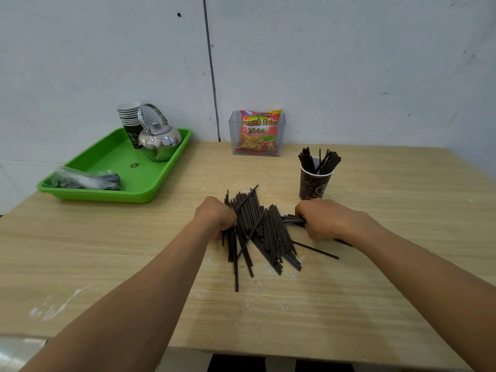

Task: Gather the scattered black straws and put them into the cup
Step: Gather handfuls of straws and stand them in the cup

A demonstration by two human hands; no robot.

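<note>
The straws (264, 234) lie in a loose heap in the middle of the table (375, 291), right in front of you. Most of them run away from you, near end to far end, fanned a little. A few lie crosswise at the right edge, and one stray slants out alone on the near right.

Your left hand (216, 216) sits at the heap's left edge, fingers curled down around the straws there. Your right hand (323, 220) is at the right edge, fingers curled over the crosswise ones, which run in under the palm. So the heap lies between your hands, its long axis square to the line from one hand to the other.

The cup (314, 185) stands upright just beyond your right hand, with some straws already standing in it. That makes the right hand the nearer one. The bundle will likely need tipping upright, far ends up, before it goes in.

Further off on the left, a green tray (112, 159) holds a kettle (161, 140), a stack of cups (130, 122) and a plastic bag (86, 179). A snack packet (259, 132) stands by the wall.
</note>
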